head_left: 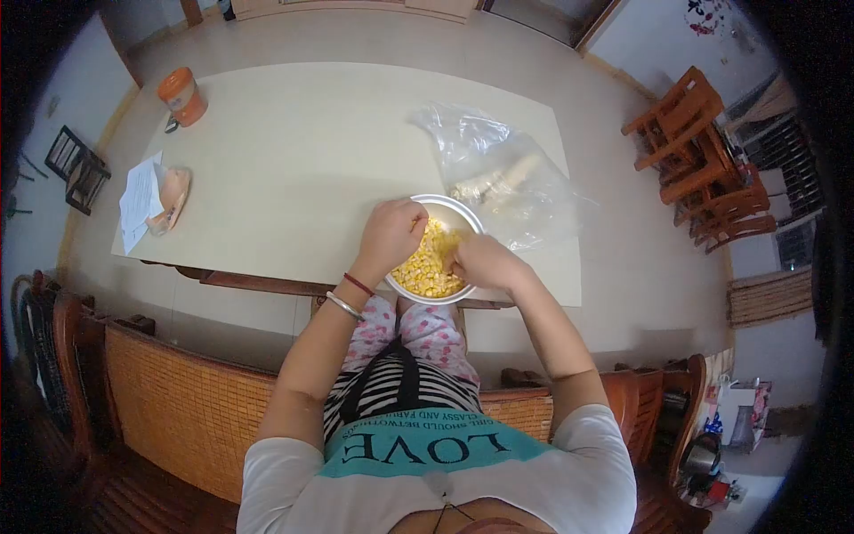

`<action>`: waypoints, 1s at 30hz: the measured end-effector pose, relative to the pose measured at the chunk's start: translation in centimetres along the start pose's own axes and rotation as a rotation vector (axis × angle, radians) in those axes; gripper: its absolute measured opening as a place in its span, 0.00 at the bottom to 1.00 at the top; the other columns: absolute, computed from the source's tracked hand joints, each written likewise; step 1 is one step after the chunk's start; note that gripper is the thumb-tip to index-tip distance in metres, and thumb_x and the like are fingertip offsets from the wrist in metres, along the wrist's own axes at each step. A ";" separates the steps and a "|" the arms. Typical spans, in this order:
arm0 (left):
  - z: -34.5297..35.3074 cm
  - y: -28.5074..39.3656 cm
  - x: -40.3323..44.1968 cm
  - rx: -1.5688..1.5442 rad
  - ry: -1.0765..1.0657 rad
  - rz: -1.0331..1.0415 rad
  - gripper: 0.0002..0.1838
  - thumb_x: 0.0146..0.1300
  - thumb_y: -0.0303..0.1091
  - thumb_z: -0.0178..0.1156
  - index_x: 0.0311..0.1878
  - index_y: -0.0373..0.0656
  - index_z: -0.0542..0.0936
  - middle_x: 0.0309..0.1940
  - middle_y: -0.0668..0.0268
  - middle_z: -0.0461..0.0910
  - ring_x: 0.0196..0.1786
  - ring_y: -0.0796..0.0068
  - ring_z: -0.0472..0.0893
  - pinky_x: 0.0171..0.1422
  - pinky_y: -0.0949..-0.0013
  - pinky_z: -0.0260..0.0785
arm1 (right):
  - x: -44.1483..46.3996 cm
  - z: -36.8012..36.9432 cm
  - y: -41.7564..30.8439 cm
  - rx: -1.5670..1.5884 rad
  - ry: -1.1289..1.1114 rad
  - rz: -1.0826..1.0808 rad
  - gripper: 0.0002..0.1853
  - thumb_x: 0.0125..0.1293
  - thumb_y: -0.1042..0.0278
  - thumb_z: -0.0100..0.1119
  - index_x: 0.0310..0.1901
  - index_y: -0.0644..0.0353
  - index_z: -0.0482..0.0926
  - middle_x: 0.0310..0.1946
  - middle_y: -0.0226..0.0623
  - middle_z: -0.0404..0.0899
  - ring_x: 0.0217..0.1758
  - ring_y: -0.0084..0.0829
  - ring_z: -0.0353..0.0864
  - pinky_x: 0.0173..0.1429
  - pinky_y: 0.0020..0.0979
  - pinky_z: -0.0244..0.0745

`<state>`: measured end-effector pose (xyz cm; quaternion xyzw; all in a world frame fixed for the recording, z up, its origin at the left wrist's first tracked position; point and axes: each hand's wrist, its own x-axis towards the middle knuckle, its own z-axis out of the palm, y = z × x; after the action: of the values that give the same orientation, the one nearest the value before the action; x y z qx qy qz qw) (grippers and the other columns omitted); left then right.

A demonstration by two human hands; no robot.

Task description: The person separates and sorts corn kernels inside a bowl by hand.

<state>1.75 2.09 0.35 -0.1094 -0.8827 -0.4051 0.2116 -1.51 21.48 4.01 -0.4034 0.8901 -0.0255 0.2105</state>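
A round white-rimmed bowl (464, 211) stands at the near edge of the pale table, with loose yellow corn kernels (433, 267) in it. My left hand (394, 237) is over the bowl's left side, its fingers curled and closed; what they hold, if anything, is too small to tell. My right hand (480, 262) reaches over the right side, fingers bent down at the kernels and closed on something I cannot make out. Just beyond the bowl, a clear plastic bag (480, 133) lies spread out, with pale corn cobs (503, 181) in or under it.
An orange container (182, 96) stands at the table's (294, 160) far left corner. Papers (140, 200) and a small pinkish item (173, 194) lie near its left edge. Stacked wooden chairs (698, 160) are on the right, and a wooden bench (191, 369) is behind me.
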 end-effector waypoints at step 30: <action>0.2 -0.1 -0.1 -0.055 0.056 -0.040 0.04 0.56 0.29 0.59 0.31 0.39 0.79 0.30 0.58 0.79 0.36 0.54 0.78 0.42 0.57 0.71 | -0.5 -3.0 -0.4 -0.017 -0.152 -0.092 0.08 0.53 0.72 0.56 0.30 0.59 0.85 0.30 0.51 0.81 0.36 0.48 0.82 0.42 0.43 0.77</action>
<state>1.72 2.14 0.15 -0.0860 -0.8671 -0.4362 0.2249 -2.13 21.20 6.96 -0.4466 0.8521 0.0032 0.2728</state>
